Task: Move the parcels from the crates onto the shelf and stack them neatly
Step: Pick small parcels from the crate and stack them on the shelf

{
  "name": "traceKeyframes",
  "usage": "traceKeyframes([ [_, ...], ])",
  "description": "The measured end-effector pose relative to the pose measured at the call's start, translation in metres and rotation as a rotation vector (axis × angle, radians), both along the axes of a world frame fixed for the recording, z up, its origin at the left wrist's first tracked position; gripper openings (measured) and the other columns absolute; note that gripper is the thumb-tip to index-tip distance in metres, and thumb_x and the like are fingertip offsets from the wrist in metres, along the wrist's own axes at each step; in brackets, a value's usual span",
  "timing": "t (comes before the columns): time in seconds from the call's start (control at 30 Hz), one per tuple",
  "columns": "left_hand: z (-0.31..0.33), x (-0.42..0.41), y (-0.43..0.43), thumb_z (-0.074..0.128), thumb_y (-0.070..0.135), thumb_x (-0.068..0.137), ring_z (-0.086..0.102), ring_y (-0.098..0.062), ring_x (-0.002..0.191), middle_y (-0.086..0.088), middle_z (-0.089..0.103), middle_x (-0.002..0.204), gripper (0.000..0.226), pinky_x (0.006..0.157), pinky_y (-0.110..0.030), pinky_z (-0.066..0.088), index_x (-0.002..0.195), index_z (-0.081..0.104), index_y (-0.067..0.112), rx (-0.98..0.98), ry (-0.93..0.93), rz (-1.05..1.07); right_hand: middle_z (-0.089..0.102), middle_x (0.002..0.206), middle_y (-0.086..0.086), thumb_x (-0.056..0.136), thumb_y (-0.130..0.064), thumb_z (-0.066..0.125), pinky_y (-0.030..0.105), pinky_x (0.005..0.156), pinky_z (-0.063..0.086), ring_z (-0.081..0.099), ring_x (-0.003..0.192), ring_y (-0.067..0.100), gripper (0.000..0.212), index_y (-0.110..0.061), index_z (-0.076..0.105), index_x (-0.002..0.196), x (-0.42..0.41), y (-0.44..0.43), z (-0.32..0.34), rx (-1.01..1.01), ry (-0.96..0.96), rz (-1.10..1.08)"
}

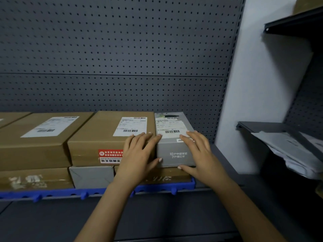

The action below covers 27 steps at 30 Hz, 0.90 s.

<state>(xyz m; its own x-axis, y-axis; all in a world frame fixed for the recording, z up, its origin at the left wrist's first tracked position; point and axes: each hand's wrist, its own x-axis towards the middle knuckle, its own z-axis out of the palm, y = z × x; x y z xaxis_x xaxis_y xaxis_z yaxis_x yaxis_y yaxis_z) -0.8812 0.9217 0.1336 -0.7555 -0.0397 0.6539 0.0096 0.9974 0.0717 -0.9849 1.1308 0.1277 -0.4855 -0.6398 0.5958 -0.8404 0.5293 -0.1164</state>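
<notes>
Grey parcel (174,154) sits at the right end of the shelf's (220,165) upper row, touching a brown parcel (104,137). Left hand (141,151) and right hand (197,151) press it with straight fingers, neither clenched.

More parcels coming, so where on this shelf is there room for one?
Bare dark metal shelf right of the grey cardboard box, up to the white wall. Also atop the brown cardboard boxes. Leftward it is packed.

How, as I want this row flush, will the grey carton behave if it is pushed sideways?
The grey carton is probably stiff: its edges look crisp. It should slide rather than tip, lying flat on the brown parcel beneath. Nothing flanks its right side, so it could drift that way.
</notes>
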Motion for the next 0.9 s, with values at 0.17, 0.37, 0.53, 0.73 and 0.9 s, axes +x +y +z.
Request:
traceKeyframes([
  [0.17, 0.001, 0.000, -0.003, 0.070, 0.046, 0.080, 0.043, -0.025, 0.127, -0.004, 0.049, 0.138, 0.071, 0.109, -0.037, 0.018, 0.143, 0.041, 0.029, -0.010, -0.011, -0.003, 0.021, 0.154, -0.002, 0.074, -0.041, 0.079, 0.028, 0.100, 0.027, 0.008, 0.144, 0.017, 0.088, -0.026, 0.031, 0.146, -0.005, -0.007, -0.002, -0.040, 0.007, -0.015],
  [0.37, 0.001, -0.001, -0.004, 0.069, 0.043, 0.081, 0.043, -0.025, 0.128, -0.004, 0.049, 0.138, 0.070, 0.109, -0.036, 0.018, 0.143, 0.041, 0.028, -0.032, -0.009, 0.010, 0.018, 0.154, -0.002, 0.074, -0.041, 0.079, 0.028, 0.100, 0.029, 0.008, 0.145, 0.018, 0.088, -0.026, 0.031, 0.146, -0.011, -0.014, -0.005, -0.059, -0.008, -0.016],
  [0.53, 0.001, -0.001, -0.008, 0.070, 0.040, 0.081, 0.043, -0.025, 0.128, -0.004, 0.049, 0.138, 0.068, 0.109, -0.038, 0.020, 0.142, 0.042, 0.029, -0.037, -0.014, 0.007, 0.019, 0.154, -0.001, 0.073, -0.039, 0.080, 0.029, 0.099, 0.033, 0.009, 0.145, 0.019, 0.087, -0.027, 0.032, 0.145, -0.012, -0.017, -0.005, -0.082, -0.020, -0.019],
  [0.73, 0.002, -0.001, -0.010, 0.070, 0.039, 0.081, 0.042, -0.025, 0.129, -0.004, 0.048, 0.139, 0.067, 0.109, -0.038, 0.019, 0.142, 0.042, 0.029, -0.042, -0.014, 0.011, 0.017, 0.154, -0.003, 0.073, -0.038, 0.081, 0.026, 0.096, 0.030, 0.006, 0.144, 0.017, 0.087, -0.028, 0.032, 0.145, -0.012, -0.021, -0.006, -0.098, -0.029, -0.015],
  [0.9, 0.000, -0.002, -0.009, 0.072, 0.037, 0.079, 0.043, -0.027, 0.128, -0.005, 0.049, 0.138, 0.069, 0.110, -0.040, 0.020, 0.141, 0.043, 0.028, -0.045, -0.007, 0.008, 0.016, 0.155, -0.002, 0.073, -0.038, 0.080, 0.029, 0.104, 0.025, 0.004, 0.145, 0.017, 0.088, -0.026, 0.031, 0.145, -0.012, -0.021, -0.008, -0.098, -0.042, -0.005],
])
